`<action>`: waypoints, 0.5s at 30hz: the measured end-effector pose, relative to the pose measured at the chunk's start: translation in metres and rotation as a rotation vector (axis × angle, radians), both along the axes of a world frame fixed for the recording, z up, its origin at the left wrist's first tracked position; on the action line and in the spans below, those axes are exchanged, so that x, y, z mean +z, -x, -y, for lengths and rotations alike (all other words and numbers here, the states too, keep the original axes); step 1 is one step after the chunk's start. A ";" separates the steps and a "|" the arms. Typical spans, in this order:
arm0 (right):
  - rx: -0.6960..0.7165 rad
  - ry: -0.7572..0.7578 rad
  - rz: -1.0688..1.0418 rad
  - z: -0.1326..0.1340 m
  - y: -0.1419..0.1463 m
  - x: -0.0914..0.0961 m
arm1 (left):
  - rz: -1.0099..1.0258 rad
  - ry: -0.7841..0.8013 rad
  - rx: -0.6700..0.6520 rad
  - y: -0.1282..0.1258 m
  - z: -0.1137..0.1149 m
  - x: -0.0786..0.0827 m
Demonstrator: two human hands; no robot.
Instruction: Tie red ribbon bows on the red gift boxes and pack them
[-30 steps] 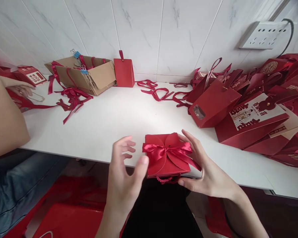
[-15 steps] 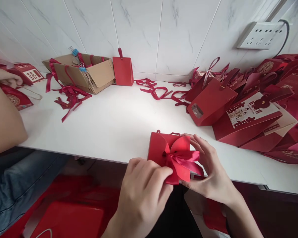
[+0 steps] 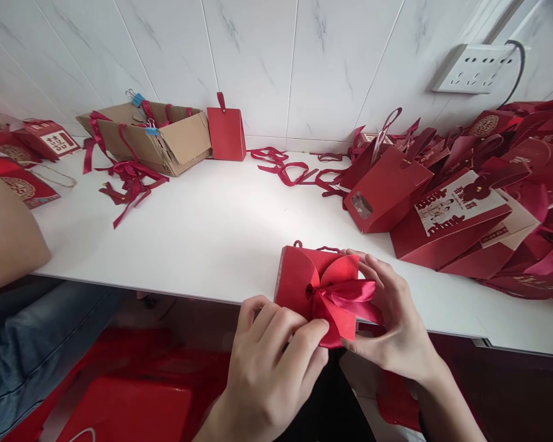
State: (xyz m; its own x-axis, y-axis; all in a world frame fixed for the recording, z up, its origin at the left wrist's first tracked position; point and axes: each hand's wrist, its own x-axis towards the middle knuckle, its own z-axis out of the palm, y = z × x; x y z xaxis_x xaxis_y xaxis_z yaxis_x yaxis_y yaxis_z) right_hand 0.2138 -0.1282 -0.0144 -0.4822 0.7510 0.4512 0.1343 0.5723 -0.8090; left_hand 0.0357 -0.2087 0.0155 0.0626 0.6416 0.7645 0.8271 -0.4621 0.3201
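A small red gift box [image 3: 299,279] with petal-shaped flaps and a red satin ribbon bow [image 3: 345,294] rests at the near edge of the white table [image 3: 221,227]. My left hand [image 3: 276,362] pinches the ribbon at the box's front, fingers curled together. My right hand [image 3: 391,319] grips the box's right side and the bow's loop. A thin cord handle shows at the box's far edge.
Many red gift bags [image 3: 451,215] are piled at the right. A cardboard box [image 3: 152,138] with ribbons and binder clips stands at the back left, with a red bag [image 3: 225,132] beside it. Loose ribbons [image 3: 295,172] lie on the table. Another person's arm [image 3: 4,239] is at the left.
The box was turned round on the table, so the bow now points right. My left hand went from open beside the box to pinching the ribbon.
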 end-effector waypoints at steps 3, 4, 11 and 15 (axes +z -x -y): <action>-0.005 -0.001 0.001 0.002 -0.003 0.003 | 0.217 0.075 -0.013 0.004 -0.001 0.004; -0.005 -0.005 0.003 0.003 -0.005 0.004 | 0.333 0.122 0.021 0.006 -0.004 0.006; -0.041 -0.068 0.018 0.020 -0.023 0.019 | 0.899 0.324 0.157 0.012 -0.029 0.009; -0.108 -0.080 0.006 0.029 -0.036 0.026 | 0.774 0.303 -0.084 -0.005 -0.032 0.014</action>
